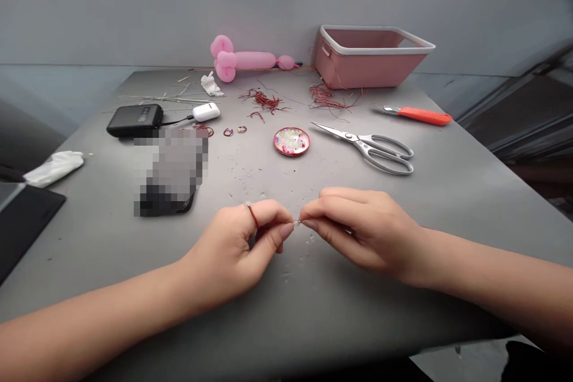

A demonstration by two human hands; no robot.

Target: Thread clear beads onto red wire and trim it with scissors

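My left hand [239, 245] is closed in a pinch on a tiny clear bead [296, 223] above the near middle of the table. A dark red cord ring [253, 215] with a small pale bead circles its index finger. Fingertip to fingertip with it, my right hand [369, 227] is also pinched shut, touching the other side of the bead; what lies between its fingers is too small to make out. Beyond the hands sits a round red-rimmed dish [292, 141] of small clear and coloured beads. Grey-handled scissors [369, 146] lie to its right.
Behind the dish are dark red cord pieces [265, 100], a loose cord tangle [329, 96] and a pink basket [367, 65]. An orange utility knife [423, 115] lies right. Leftward are a black power bank [135, 120], white earbud case [206, 111], blurred phone [172, 173] and pink balloon [255, 60].
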